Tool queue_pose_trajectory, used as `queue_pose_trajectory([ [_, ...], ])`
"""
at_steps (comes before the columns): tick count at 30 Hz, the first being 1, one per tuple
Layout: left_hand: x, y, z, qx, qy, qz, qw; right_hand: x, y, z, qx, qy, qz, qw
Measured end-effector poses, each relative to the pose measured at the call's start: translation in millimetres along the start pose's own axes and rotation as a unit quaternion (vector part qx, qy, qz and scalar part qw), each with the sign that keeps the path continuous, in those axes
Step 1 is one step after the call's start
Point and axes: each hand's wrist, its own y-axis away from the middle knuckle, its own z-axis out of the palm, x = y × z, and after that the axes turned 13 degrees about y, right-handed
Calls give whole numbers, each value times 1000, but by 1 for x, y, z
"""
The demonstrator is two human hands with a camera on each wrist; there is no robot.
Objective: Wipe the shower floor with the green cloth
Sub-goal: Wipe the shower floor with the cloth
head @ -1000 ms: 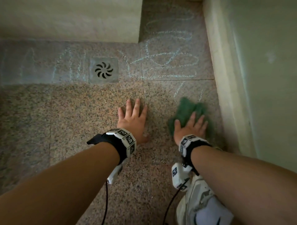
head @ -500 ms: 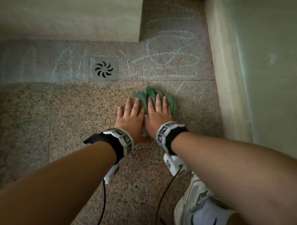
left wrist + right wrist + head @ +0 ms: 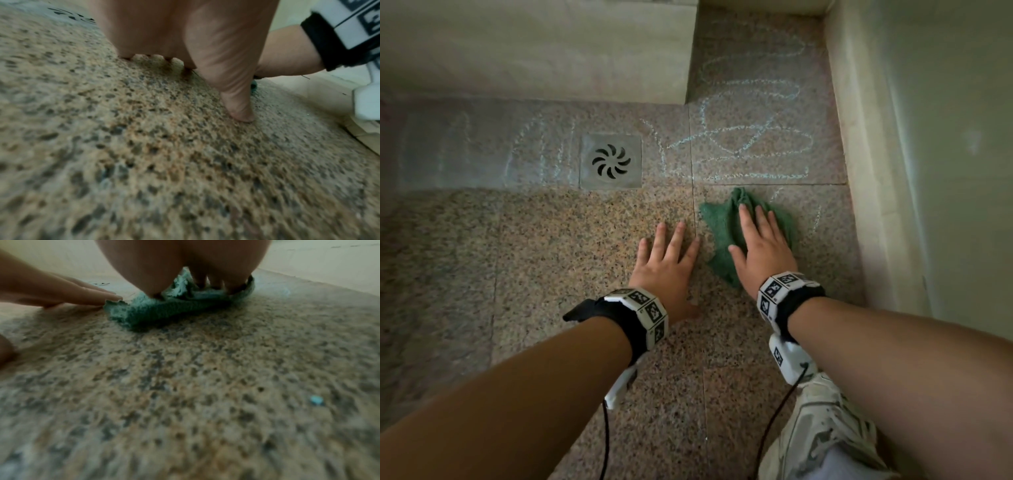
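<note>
Pressing flat on the green cloth (image 3: 722, 236) with the right hand (image 3: 763, 253), fingers (image 3: 745, 222) straight and spread over the fabric, not curled around it. Cloth crumpled on the speckled shower floor (image 3: 585, 240), on the tile near the right wall (image 3: 928, 171), just below the grout line and the pale chalk-like scribbles (image 3: 750, 137). Seen from the right wrist view, cloth (image 3: 164, 309) bunched under the fingertips (image 3: 201, 279), its left edge touching or almost touching a fingertip of the other hand; hard to tell which.

Resting on the bare floor just left of the cloth, the left hand (image 3: 666, 267), palm down, fingers extended and a little apart, holding nothing. In the left wrist view, thumb (image 3: 236, 100) tip touching the granite (image 3: 144, 146), a small piece of green visible behind it.

Square metal drain (image 3: 611, 161) with a swirl pattern further ahead and to the left, well apart from both hands. White sneaker (image 3: 822, 428) at the lower right, under the right forearm. Marker bands (image 3: 643, 315) on both wrists, with black cables hanging down.
</note>
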Motion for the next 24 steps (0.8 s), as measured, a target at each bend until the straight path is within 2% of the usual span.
queue_pose_trajectory([
  [3,-1,1,-1,-3,2,4,1000,-1,1,0,10,-35,31,999],
  [11,-1,1,-2,-12,11,4,1000,-7,5,7,6,-50,120,991],
  [14,-2,1,-2,-8,9,7,1000,-12,2,9,-6,-45,124,991],
  [17,-1,1,-1,-9,8,7,1000,-20,1,6,-29,-4,84,996],
  [21,-2,0,-2,0,11,10,1000,-44,-3,11,-28,63,-43,997],
  [24,-1,1,-2,0,8,5,1000,-39,-6,13,-41,85,-69,993],
])
